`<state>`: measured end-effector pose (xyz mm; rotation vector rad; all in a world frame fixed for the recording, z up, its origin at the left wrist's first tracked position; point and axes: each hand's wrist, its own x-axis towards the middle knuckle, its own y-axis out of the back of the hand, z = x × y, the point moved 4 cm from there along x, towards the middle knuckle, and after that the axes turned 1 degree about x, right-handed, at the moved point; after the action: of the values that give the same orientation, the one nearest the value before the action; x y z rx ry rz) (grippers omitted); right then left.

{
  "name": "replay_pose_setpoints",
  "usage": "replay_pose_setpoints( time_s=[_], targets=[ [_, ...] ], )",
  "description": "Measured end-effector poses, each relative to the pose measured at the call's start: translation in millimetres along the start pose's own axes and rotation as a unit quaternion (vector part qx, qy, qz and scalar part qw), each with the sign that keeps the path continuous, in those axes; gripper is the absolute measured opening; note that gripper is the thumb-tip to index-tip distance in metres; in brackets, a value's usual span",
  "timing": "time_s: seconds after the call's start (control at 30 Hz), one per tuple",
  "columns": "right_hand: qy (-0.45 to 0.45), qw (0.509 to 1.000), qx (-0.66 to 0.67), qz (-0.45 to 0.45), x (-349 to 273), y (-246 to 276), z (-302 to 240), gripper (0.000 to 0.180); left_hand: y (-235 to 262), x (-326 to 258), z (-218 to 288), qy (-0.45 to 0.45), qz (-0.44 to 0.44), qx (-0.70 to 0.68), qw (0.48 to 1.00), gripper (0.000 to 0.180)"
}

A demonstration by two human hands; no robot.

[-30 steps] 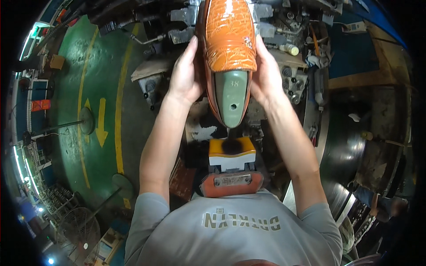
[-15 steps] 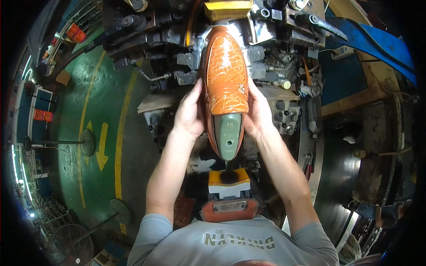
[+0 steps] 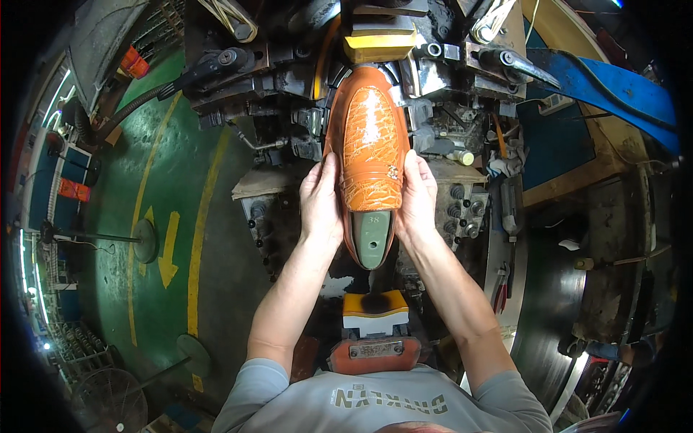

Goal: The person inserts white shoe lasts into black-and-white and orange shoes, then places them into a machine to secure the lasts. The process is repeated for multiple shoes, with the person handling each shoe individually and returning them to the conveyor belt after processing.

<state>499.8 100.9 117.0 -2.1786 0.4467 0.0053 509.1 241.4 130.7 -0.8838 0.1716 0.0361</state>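
Head view, left hand (image 3: 321, 206) and right hand (image 3: 417, 198) clasping opposite sides of a glossy orange crackle-textured shoe upper (image 3: 370, 144) – fingers wrapped flat on leather, grey-green last (image 3: 372, 238) exposed at near end, toe pointing far into dark steel machine (image 3: 289, 65), yellow block (image 3: 379, 47) beyond toe.

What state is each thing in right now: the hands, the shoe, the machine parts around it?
left hand: pressed flat on the shoe's left side.
right hand: pressed flat on its right side.
orange shoe upper: stretched over the last, toe in the machine.
grey-green last: heel end exposed.
yellow block: above the toe; whether it touches is unclear.
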Motion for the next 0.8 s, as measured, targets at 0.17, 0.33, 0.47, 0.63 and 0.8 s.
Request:
replay_pose_setpoints(
  time_s=[0.17,0.33,0.47,0.63,0.8],
  targets=[
    [0.083,0.994,-0.073,0.001,10.1,10.0,6.2,0.023,17.0,10.5,-10.6,-0.056,-0.002,0.03,0.998,0.021],
    [0.051,0.996,-0.069,0.018,-0.4,5.2,0.3,0.026,6.5,2.4,-4.0,-0.049,0.012,0.053,0.997,0.023],
    [0.0,0.999,-0.031,0.025,-12.2,-11.5,-12.4,0.028,-5.1,-5.5,6.1,-0.012,0.0,0.025,1.0,0.026],
    [-0.018,0.999,-0.025,0.015,-5.2,-10.9,-13.2,0.028,-7.1,-4.1,5.9,0.001,-0.019,0.007,1.0,0.027],
    [-0.029,0.999,-0.015,0.019,-7.5,-11.3,-14.5,0.028,-3.3,-1.9,2.6,-0.004,-0.006,0.016,1.0,0.026]
  ],
)
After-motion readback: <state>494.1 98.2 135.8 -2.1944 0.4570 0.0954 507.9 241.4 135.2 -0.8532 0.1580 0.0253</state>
